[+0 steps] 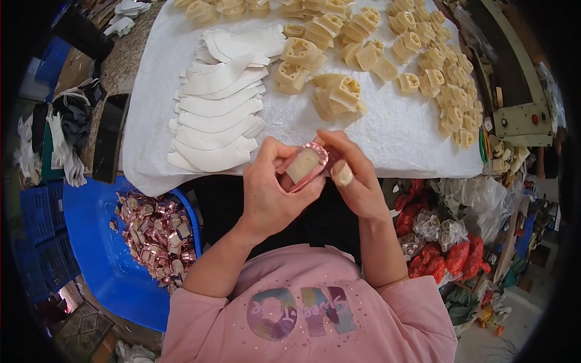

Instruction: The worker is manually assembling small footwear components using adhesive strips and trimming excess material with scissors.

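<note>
Currently left hand grips a beige-faced pink metallic piece by the near edge of the white cloth; right hand is half-curled at its rim, thumb contact unclear. Blue tub of pink scraps sits left. Farther out on the cloth: overlapping white curved strips left, beige molded parts right, some stacked.

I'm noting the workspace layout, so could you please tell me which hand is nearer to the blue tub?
Left: the left hand is to the right of the blue tub, and the right hand is farther right, beyond the left hand.
</note>
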Demonstrator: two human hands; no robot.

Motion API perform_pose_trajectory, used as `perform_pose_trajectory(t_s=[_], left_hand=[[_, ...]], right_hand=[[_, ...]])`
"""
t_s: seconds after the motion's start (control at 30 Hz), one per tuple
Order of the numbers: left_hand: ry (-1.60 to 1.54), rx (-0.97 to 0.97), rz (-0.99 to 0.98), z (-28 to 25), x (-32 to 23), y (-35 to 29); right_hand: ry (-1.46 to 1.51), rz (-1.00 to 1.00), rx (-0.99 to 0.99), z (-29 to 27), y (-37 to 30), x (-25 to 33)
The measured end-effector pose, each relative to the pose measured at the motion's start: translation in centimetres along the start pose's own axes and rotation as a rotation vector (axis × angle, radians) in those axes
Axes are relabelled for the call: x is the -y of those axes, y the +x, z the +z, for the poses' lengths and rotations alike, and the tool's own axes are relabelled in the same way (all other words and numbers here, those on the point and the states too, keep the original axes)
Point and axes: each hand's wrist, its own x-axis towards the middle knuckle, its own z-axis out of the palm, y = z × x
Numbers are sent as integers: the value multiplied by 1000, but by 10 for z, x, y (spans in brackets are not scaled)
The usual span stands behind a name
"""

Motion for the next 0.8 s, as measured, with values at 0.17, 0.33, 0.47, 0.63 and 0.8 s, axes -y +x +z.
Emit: perform_pose_trajectory(t_s=[0.17, 0.33, 0.47, 0.63, 0.8], left_hand=[[-182, 316, -220, -15, -4, -2], [141, 194, 62, -20, -1, 0], [-233, 176, -103, -17, -5, -5], [-461, 180, -252, -18, 3, -5], [-830, 249, -349, -27, 3, -3]], right_hand=[[60, -31, 78, 3, 3, 2], [-268, -7, 3, 3, 4, 10], [-408, -63, -2, 10, 3, 6], [-31, 147, -68, 14, 8, 13], [-64, 198, -48, 14, 12, 17]])
